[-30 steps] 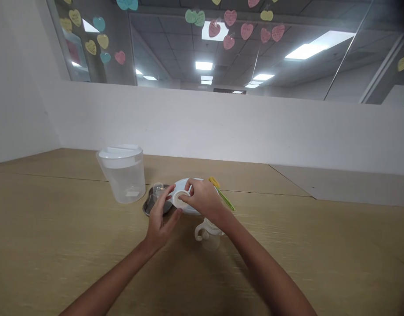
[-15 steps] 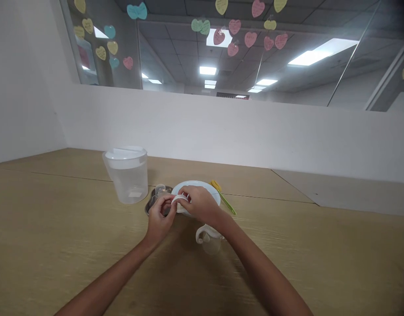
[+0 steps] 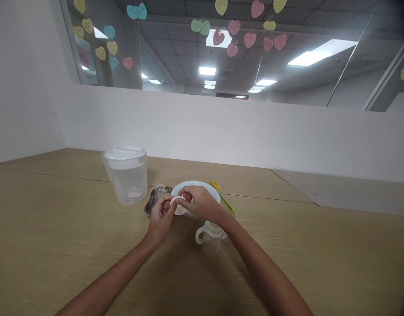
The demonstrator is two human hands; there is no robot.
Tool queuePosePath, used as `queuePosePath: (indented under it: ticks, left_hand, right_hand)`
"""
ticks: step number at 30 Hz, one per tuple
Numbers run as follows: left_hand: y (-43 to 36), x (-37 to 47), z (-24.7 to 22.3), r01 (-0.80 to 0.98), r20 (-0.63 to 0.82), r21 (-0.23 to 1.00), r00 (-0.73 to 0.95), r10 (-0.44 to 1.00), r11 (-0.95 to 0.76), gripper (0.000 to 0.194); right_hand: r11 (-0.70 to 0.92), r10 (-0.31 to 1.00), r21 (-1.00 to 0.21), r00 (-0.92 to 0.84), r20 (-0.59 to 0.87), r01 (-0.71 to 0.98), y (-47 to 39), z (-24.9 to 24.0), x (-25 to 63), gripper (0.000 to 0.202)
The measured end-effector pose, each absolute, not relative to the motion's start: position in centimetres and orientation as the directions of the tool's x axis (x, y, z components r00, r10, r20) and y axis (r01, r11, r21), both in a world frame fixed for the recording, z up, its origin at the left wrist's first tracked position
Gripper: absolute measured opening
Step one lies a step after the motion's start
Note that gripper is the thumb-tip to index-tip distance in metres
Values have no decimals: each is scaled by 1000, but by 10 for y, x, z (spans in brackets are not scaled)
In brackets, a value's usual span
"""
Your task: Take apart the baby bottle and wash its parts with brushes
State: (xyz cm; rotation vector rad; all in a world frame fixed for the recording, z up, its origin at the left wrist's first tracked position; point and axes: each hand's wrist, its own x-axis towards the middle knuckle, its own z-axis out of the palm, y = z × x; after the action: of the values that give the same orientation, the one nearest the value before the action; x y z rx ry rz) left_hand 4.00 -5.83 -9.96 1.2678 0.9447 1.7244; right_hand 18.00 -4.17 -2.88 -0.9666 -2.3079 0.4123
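Observation:
Both my hands hold a white bottle collar ring (image 3: 179, 199) by its edges, just in front of the plate. A pale, translucent piece, perhaps the nipple, shows below the ring. My left hand (image 3: 160, 219) pinches its left side between thumb and fingers. On the right side, my right hand (image 3: 200, 202) closes over the rim, its fingertips partly hidden. Upright on the table near my right wrist stands a clear baby bottle (image 3: 211, 245) with white curved handles. My right forearm overlaps its right handle.
Behind my hands lies a white plate (image 3: 205, 186). A metal kidney dish (image 3: 148, 208) with a clear dome cap (image 3: 160, 189) is left of it. Further left stands a translucent lidded pitcher (image 3: 131, 180). A green-handled brush (image 3: 227, 204) with a yellow head lies right of the plate.
The ring has tilted in my fingers, so more of the translucent piece beneath it shows. More of the bottle's top is visible beside my right wrist. Both hands stay nearly in place.

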Motion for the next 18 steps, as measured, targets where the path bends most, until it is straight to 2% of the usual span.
queuePosePath:
  ticks: [2, 4, 7, 11, 15, 18]
  left_hand:
    - [-57, 39, -97, -308, 281, 893, -185, 942, -327, 35]
    - [-55, 38, -95, -437, 207, 863, -155, 966, -255, 39]
    - [-52, 38, -96, -536, 152, 826, -91, 984, -177, 40]
    - [-51, 39, -100, -546, 136, 829, -15, 991, -123, 30]
    - [-51, 37, -99, -586, 165, 801, 15, 986, -124, 25]
    - [-51, 36, -98, -634, 215, 764, 77, 974, -119, 31]
  right_hand:
    - [661, 728, -618, -563, 390, 426, -40, -26, 186, 23]
    - [638, 726, -692, -562, 396, 338, -38, -23, 189, 27]
    - [691, 690, -633, -578, 436, 347, -40, -21, 190, 26]
    - [737, 664, -518, -609, 434, 434, -44, -18, 188, 31]
    - [702, 709, -490, -575, 408, 517, -45, -18, 187, 28]
    - [674, 737, -499, -545, 400, 545, -42, -22, 186, 29]
